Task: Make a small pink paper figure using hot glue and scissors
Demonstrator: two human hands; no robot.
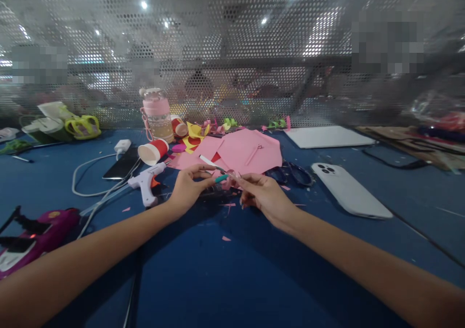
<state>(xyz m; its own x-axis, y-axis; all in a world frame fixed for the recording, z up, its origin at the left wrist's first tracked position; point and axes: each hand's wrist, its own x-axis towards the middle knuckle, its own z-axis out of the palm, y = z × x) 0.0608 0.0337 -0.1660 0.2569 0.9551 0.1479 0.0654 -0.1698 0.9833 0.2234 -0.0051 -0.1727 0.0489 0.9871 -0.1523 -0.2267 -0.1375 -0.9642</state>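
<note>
Over the front of the pink paper sheets (250, 146), my two hands come close together. My left hand (189, 185) is closed in a pinch around a slim pen-like stick with a teal end (221, 178); its exact kind is unclear. A small curled pink paper strip (228, 182) sits at the tip of that stick. My right hand (262, 192) pinches this strip between thumb and fingers. Behind my left fingers a white stick (206, 160) pokes up. Dark-handled scissors (294, 174) lie just right of the paper.
Left of my hands are a white glue gun (145, 182), a black phone (121, 164) with cable, a red paper cup (154, 151) and a pink-lidded bottle (157, 115). A white phone (348, 190) lies right. A perforated metal panel (232, 42) stands behind.
</note>
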